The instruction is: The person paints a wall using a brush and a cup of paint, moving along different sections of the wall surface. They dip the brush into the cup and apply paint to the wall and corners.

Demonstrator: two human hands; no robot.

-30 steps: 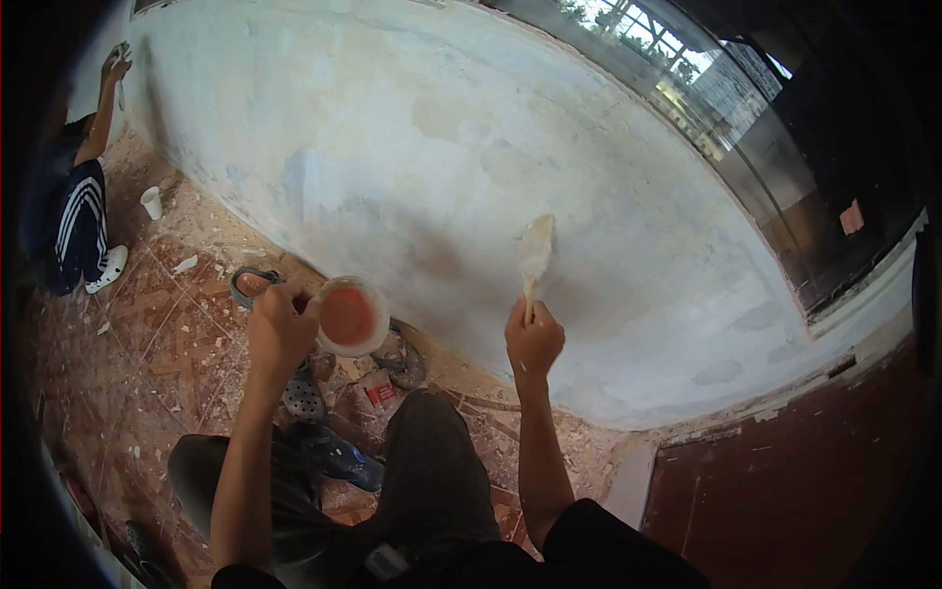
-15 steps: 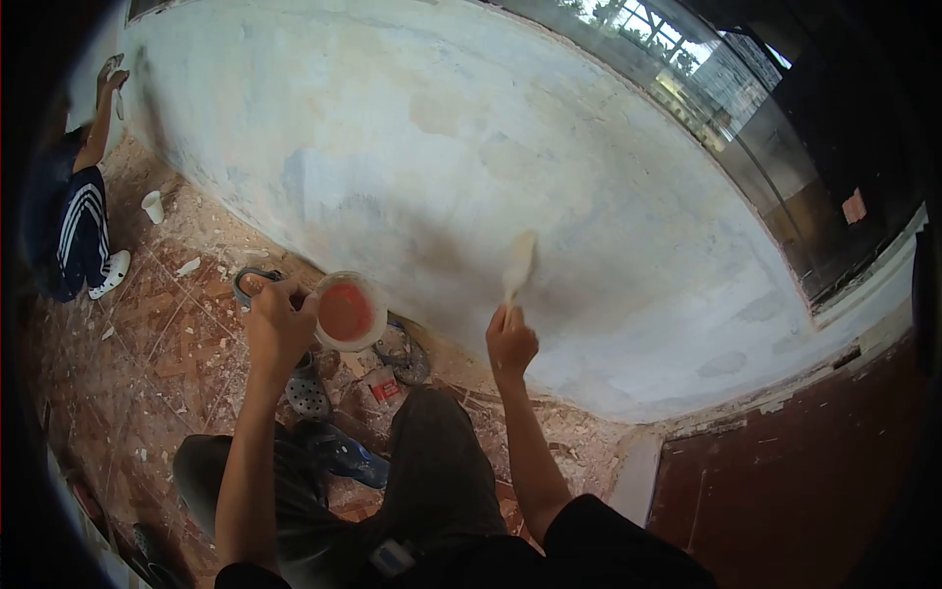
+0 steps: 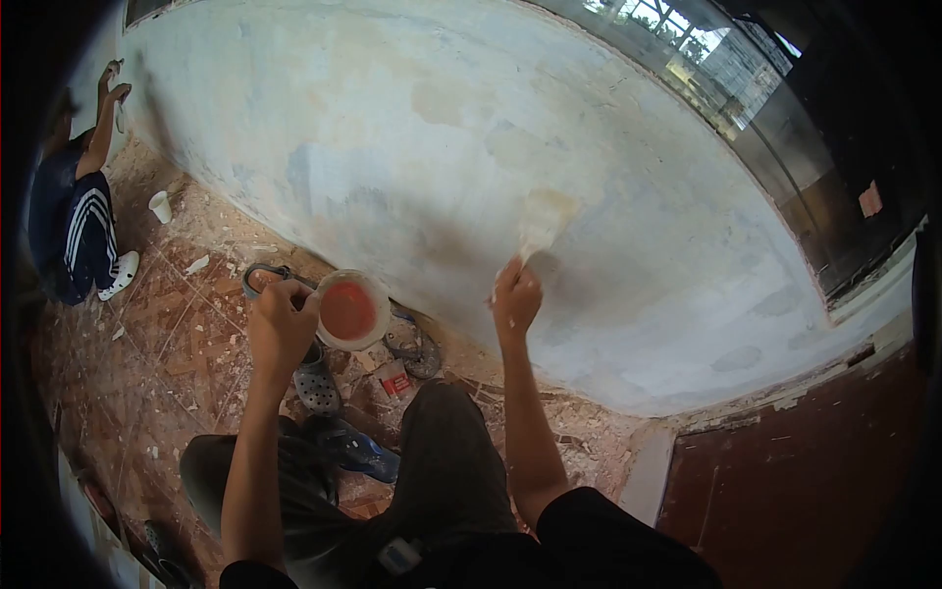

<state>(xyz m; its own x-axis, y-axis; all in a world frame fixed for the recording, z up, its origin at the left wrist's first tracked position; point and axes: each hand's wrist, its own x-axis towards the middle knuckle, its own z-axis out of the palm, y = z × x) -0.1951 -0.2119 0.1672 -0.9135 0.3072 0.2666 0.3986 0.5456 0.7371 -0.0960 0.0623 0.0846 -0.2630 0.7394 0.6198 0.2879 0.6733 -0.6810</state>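
I count one brush (image 3: 547,218) and one round container (image 3: 351,310): my right fingers (image 3: 510,277) clench the brush below its bristles; my left fingers (image 3: 303,294) grasp the container's side.

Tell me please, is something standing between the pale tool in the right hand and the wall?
Nothing visible stands between the pale tool in the right hand and the wall. Whether its broad end touches the surface, I cannot tell.

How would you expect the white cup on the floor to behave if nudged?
The white cup looks small and thin-walled, so it is probably light, though its contents are hard to see. Its base looks narrower than its rim and debris litters the floor, so it might tip rather than slide.
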